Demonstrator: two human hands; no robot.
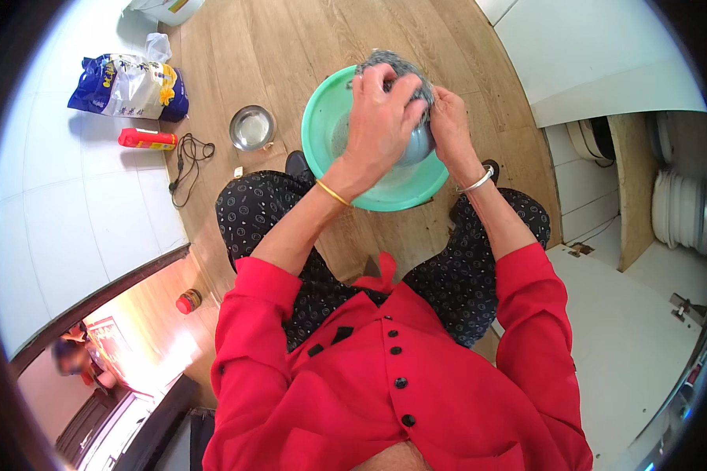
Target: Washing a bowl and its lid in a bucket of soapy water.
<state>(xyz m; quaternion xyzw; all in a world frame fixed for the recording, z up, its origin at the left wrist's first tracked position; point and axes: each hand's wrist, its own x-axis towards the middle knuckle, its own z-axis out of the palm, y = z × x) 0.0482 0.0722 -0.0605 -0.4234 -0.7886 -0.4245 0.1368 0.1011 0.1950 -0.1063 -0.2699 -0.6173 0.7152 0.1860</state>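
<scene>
Over a mint-green plastic basin (pixel 317 118) on the floor, my left hand (pixel 377 118) presses its bent fingers into a grey, speckled cloth (pixel 389 57). The cloth lies against a rounded, shiny grey-blue vessel (pixel 419 146), probably a bowl; its far side is covered by the cloth and my hands. My right hand (pixel 452 118) pinches the right side of the vessel, where the cloth's edge also hangs. Some cloudy liquid (pixel 400 179) shows in the bottom of the basin.
Left of the basin are a shiny metal bowl (pixel 251 128), a dark cable (pixel 190 165), a red bottle (pixel 147 139) and a blue-white printed bag (pixel 129 87). A red-lidded jar (pixel 188 301) lies nearer. Right is an open cabinet (pixel 630 188) with stacked white dishes (pixel 680 206). A person (pixel 79 362) appears beyond the doorway.
</scene>
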